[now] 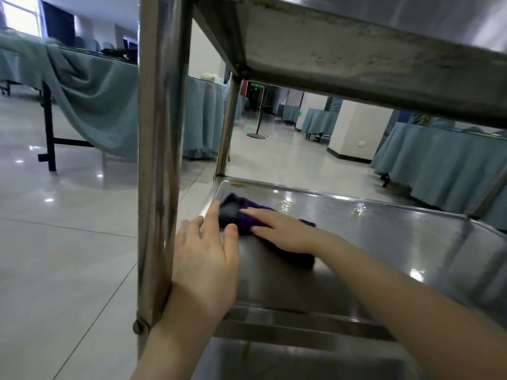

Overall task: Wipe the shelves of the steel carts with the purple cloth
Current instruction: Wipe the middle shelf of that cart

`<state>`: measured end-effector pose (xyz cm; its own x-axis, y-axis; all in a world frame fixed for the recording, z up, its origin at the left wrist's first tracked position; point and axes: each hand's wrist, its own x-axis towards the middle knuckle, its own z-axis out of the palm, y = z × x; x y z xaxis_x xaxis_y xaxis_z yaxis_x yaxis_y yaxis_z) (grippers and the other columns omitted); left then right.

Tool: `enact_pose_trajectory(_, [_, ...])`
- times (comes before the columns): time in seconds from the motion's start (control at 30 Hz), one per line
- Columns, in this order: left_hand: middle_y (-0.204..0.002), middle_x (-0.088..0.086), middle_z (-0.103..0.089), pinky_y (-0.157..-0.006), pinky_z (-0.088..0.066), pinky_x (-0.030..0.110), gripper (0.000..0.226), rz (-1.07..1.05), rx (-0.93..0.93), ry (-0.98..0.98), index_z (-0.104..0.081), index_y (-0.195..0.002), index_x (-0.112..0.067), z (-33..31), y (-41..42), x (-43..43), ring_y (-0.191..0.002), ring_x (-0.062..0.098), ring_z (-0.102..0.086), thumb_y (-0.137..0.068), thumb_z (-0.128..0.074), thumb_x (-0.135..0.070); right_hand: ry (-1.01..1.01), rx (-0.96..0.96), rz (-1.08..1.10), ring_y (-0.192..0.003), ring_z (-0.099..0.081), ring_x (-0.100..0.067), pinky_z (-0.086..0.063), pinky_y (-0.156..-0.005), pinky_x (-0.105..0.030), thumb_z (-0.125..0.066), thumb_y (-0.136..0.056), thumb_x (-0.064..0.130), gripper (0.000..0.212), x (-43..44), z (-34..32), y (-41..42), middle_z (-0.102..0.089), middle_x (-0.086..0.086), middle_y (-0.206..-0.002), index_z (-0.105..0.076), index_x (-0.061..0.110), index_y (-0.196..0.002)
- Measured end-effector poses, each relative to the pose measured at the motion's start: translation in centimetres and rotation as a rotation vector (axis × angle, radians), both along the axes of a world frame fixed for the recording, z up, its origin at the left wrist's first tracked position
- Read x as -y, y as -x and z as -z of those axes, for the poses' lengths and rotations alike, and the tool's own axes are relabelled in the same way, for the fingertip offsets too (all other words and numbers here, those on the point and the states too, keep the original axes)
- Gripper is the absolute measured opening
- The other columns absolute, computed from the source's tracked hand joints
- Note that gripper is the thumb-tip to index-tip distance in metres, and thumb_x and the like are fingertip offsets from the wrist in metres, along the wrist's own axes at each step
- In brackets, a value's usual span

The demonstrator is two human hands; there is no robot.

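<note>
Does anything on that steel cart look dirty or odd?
Yes. A brownish stain sits in the far left corner of the shelf, beyond the purple cloth, and wet patches glisten along the far rim.

The upper shelf (356, 58) roofs the lower shelf (384, 242), whose right side lies open; the post (162, 160) blocks the left.

Dim, soft indoor light; a bright window (23, 15) glares far left of the grip. Ceiling lights glint on the floor (68, 215) and shelf (384, 242). Edges bend and blur.
</note>
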<state>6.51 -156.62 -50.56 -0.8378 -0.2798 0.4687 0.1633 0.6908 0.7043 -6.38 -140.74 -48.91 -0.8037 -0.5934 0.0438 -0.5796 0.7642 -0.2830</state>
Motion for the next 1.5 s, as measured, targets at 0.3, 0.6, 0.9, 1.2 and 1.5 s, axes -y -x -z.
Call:
enact_pose_trajectory(0.3, [-0.135, -0.002, -0.043, -0.102, -0.029, 0.027, 0.067, 0.022, 0.017, -0.090, -0.023, -0.148, -0.035, 0.0, -0.1, -0.3, -0.121, 0.012, -0.038, -0.084, -0.013, -0.054, -0.022, 0.039, 0.424, -0.141, -0.026, -0.013, -0.013, -0.109, -0.021, -0.038, -0.103, 0.035, 0.046, -10.9, 0.3, -0.5, -0.028, 0.007, -0.157, -0.030, 0.034, -0.149])
enact_pose_trajectory(0.6, [-0.147, 0.020, -0.034, -0.114, -0.025, 0.039, 0.046, 0.018, 0.227, -0.387, -0.021, -0.147, -0.001, 0.6, 1.6, -0.7, -0.136, 0.031, -0.033, -0.105, -0.024, -0.020, -0.018, 0.012, -0.135, -0.143, -0.026, -0.016, -0.027, -0.113, -0.051, -0.042, -0.101, 0.036, 0.049, 8.1, -1.3, -2.6, -0.030, 0.006, -0.156, -0.033, 0.028, -0.148])
enact_pose_trajectory(0.9, [-0.153, -0.001, -0.032, -0.082, 0.023, -0.007, 0.059, -0.051, -0.131, -0.069, -0.036, -0.145, -0.030, 0.3, -1.4, -0.5, -0.137, 0.006, -0.011, -0.092, -0.019, -0.048, 0.129, -0.056, -0.442, -0.117, -0.052, -0.007, -0.045, -0.095, -0.040, -0.051, -0.097, 0.015, 0.026, 1.3, 0.0, -12.5, -0.057, 0.010, -0.127, -0.061, 0.019, -0.121])
enact_pose_trajectory(1.2, [-0.150, 0.001, -0.035, -0.108, 0.004, 0.024, 0.048, -0.033, -0.007, 0.012, -0.034, -0.146, -0.029, 0.2, -0.1, -0.2, -0.142, 0.017, -0.014, -0.100, -0.027, -0.041, -0.066, -0.045, 0.026, -0.125, -0.046, -0.016, -0.037, -0.107, -0.043, -0.039, -0.103, 0.033, 0.041, 1.6, -0.5, -3.1, -0.048, 0.004, -0.142, -0.038, 0.032, -0.144])
enact_pose_trajectory(1.5, [-0.156, -0.002, -0.027, -0.117, 0.003, 0.036, 0.064, 0.011, 0.067, 0.052, -0.028, -0.148, -0.030, 0.6, -0.1, -0.1, -0.148, 0.019, -0.005, -0.090, -0.011, -0.050, 0.052, -0.019, -0.289, -0.141, -0.020, 0.007, -0.018, -0.119, -0.028, -0.042, -0.098, 0.041, 0.048, -4.5, 0.2, -12.9, -0.030, 0.025, -0.153, -0.036, 0.038, -0.146])
